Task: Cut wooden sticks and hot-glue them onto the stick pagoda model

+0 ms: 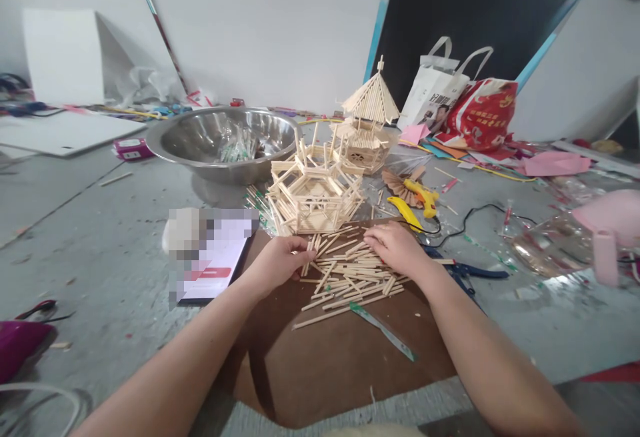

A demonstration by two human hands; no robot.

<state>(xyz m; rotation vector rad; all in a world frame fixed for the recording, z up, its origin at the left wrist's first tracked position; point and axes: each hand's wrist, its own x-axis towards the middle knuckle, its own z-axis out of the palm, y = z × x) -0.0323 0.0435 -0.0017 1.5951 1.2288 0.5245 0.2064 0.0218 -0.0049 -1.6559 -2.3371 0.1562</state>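
A loose pile of thin wooden sticks (345,277) lies on a brown board (330,357) in front of me. My left hand (278,262) rests at the pile's left edge, fingers curled onto a few sticks. My right hand (395,247) lies on the pile's upper right, fingers bent down over the sticks. Just beyond the pile stands an unfinished hexagonal stick frame (315,193). Behind it is a finished stick pavilion (369,123) with a pointed roof.
A large steel bowl (200,137) sits at the back left. A yellow glue gun (420,203) with a black cord lies right of the frame, blue-handled pliers (475,271) beside my right wrist. A booklet (215,257) lies left; bags (465,110) and paper scraps lie behind.
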